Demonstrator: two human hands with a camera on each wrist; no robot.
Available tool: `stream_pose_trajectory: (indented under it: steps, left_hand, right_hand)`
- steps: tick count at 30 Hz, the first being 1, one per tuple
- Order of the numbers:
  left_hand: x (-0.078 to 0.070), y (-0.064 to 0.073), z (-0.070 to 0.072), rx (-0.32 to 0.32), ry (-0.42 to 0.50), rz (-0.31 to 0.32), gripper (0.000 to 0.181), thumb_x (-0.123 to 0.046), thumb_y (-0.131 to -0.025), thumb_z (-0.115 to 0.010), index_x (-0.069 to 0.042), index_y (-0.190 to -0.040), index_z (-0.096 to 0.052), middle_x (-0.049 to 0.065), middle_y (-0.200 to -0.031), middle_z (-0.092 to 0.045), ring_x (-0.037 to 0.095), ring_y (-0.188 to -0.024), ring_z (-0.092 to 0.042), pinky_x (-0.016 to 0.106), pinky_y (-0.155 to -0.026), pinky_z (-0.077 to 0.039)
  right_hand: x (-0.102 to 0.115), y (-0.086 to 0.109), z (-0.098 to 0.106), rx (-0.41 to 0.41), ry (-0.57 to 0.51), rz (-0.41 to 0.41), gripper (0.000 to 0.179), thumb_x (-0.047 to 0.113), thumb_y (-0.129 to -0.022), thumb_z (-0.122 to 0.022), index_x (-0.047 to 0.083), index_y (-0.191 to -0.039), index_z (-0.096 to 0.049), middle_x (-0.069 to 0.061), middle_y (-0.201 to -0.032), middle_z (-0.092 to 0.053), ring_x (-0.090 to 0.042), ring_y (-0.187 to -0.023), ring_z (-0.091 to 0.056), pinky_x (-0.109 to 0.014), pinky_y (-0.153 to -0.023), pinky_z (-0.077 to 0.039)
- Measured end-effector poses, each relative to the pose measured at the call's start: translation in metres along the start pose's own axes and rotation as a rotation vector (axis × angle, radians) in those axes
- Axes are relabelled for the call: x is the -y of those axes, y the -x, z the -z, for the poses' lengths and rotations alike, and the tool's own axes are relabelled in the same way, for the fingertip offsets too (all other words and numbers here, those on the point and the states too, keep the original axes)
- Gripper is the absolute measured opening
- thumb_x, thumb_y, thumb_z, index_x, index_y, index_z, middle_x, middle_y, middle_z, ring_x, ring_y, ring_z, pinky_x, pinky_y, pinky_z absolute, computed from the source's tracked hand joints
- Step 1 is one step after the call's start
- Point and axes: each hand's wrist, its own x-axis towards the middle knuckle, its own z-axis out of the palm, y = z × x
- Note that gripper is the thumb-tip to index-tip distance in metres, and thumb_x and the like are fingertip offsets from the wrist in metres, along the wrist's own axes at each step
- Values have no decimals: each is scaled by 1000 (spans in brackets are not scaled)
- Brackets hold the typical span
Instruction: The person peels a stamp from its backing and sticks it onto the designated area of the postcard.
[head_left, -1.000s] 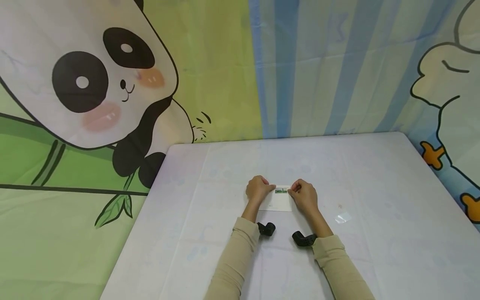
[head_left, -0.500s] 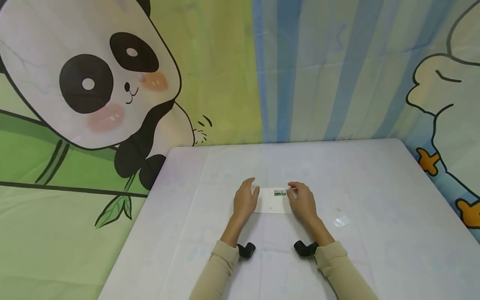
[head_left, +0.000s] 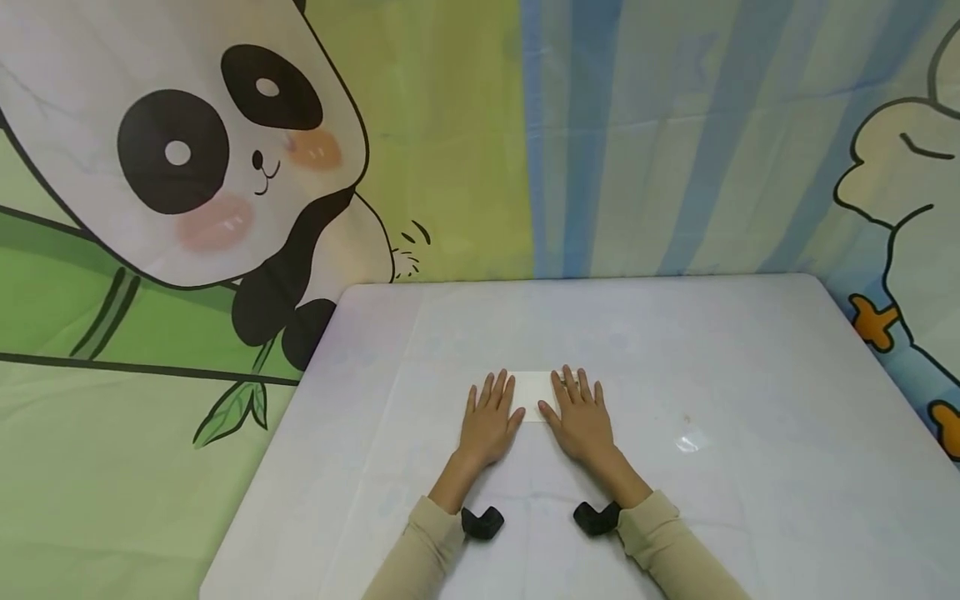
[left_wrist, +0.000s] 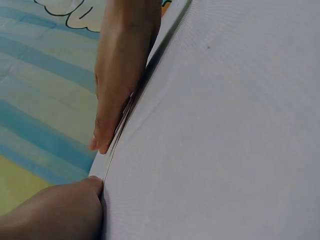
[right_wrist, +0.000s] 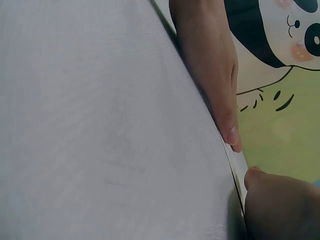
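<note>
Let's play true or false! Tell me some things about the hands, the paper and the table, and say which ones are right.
1. Both hands lie flat with straight fingers. True: the left hand and the right hand press down, palms on the table.
2. The white paper is held up in the air. False: it lies flat on the table, partly under the hands.
3. A small clear scrap lies to the right of the right hand. True.
4. The left hand holds a pencil. False: it holds nothing.
5. A panda picture is behind the table. True.
</note>
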Motion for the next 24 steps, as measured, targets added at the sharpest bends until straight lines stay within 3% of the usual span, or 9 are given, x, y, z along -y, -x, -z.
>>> stream_pose_trajectory:
  steps: [5, 13, 16, 18, 21, 23, 24]
  left_hand:
    - [-2, -1, -3, -45, -27, 11, 59, -43, -99, -31, -7, -145, -26, 10, -151, -21, 29, -138, -16, 51, -108, -13]
    - [-9, 0, -11, -46, -1, 10, 60, -46, -98, -31, -9, -145, -27, 8, -151, -21, 28, -138, -16, 50, -108, -12]
    - [-7, -1, -10, -31, 7, 15, 60, -46, -98, -32, -9, -145, -27, 8, -151, -21, 27, -138, -16, 50, -108, -12]
    - [-6, -1, -9, 5, 51, 27, 61, -46, -98, -32, -8, -145, -25, 9, -151, -19, 28, -138, -15, 51, -108, -11]
    - [-2, 0, -5, 47, 223, 81, 63, -44, -99, -31, -6, -147, -17, 11, -152, -13, 28, -138, -14, 52, -107, -12]
    - [0, 1, 4, 39, 349, 145, 64, -43, -99, -30, -4, -147, -12, 14, -152, -9, 31, -137, -17, 54, -106, -15]
    - [1, 1, 10, 24, 398, 185, 64, -43, -99, -29, -3, -147, -11, 16, -152, -9, 33, -136, -19, 55, -105, -17]
  right_hand:
    - [-1, 1, -2, -43, 14, 13, 65, 48, -96, -37, 6, -144, -27, -16, -149, -21, -36, -137, -10, -56, -107, -5]
    - [-12, 7, -7, -37, -7, -8, 65, 47, -97, -35, 5, -145, -24, -14, -150, -18, -33, -138, -6, -54, -107, -1]
    - [-15, 4, -4, 13, -69, -6, 64, 47, -98, -32, 5, -145, -24, -15, -150, -17, -34, -138, -5, -55, -107, 0]
    - [-18, -1, 5, 98, -215, -18, 65, 47, -99, -29, 3, -145, -20, -17, -151, -14, -35, -138, -3, -55, -106, 2]
    - [-30, -9, 31, 195, -594, -141, 67, 49, -98, -28, 5, -147, -12, -15, -152, -9, -34, -138, -2, -53, -107, 1]
    - [-40, -11, 56, 174, -783, -250, 69, 50, -97, -32, 8, -148, -11, -12, -152, -9, -32, -138, -4, -52, -108, -2]
    - [-45, -11, 70, 137, -829, -284, 70, 51, -96, -35, 9, -148, -13, -11, -152, -9, -32, -138, -6, -52, -108, -6]
